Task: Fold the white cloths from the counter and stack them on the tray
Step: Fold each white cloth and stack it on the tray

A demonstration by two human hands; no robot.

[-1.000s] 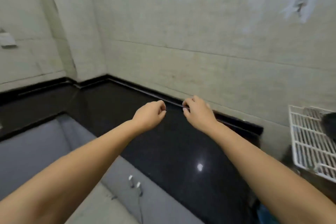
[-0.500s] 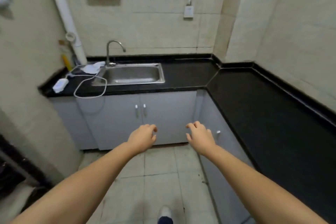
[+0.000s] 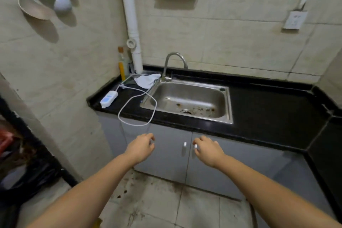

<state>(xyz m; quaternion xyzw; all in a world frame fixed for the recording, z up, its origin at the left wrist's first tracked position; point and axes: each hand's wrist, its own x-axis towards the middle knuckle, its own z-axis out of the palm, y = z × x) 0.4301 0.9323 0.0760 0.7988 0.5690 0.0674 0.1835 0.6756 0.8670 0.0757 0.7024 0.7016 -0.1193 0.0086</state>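
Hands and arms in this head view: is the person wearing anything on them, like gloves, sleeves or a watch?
Nothing shows on them. The left hand and right hand are bare, with no gloves, rings or watch visible. Both forearms are uncovered right down to the bottom edge of the picture, so no sleeve comes into view.
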